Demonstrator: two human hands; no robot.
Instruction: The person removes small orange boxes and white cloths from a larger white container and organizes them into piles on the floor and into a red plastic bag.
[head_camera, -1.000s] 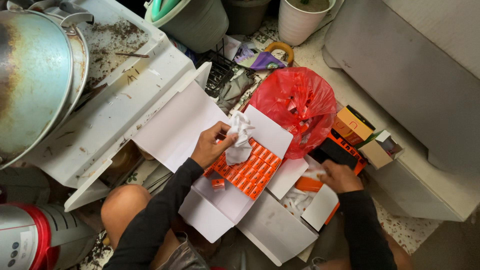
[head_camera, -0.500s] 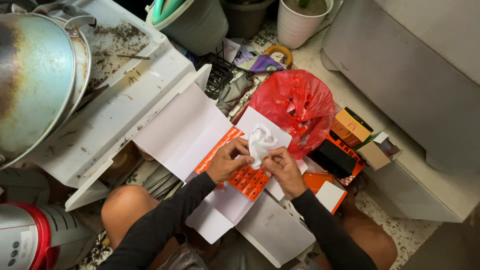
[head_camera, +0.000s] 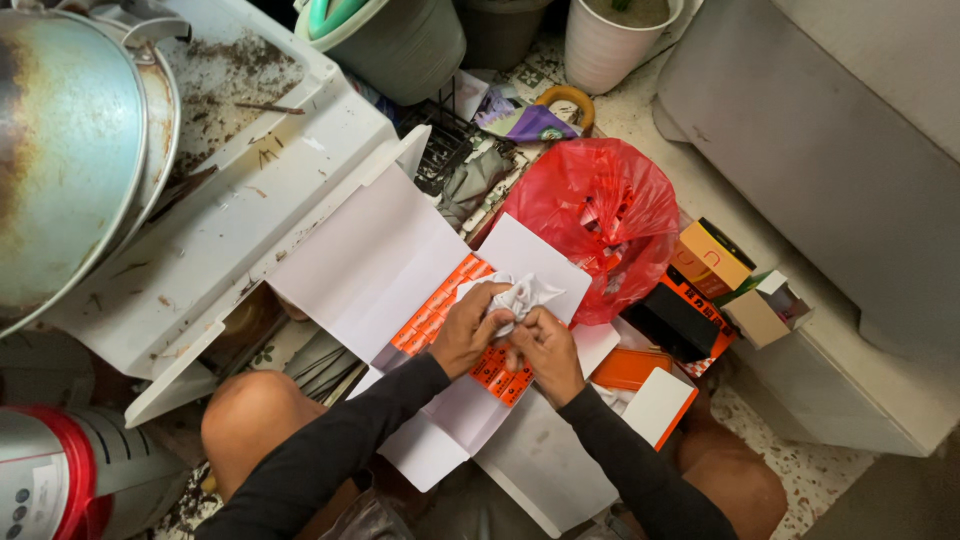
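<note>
Hands, left (head_camera: 466, 330) and right (head_camera: 545, 348), grip crumpled white paper (head_camera: 520, 296) tight above a glossy orange box (head_camera: 447, 322).

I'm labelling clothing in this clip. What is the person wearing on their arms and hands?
Both arms are covered by long, close-fitting black sleeves that end at the wrists. The left hand and right hand are bare, with no gloves; no rings or watch can be made out.

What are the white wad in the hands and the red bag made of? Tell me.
White wad: looks like thin paper or tissue, matte, crumpled into sharp creases; could be cloth. Both hands pinch it. Red bag: thin plastic film, glossy, translucent, wrinkled with bright highlights.
</note>
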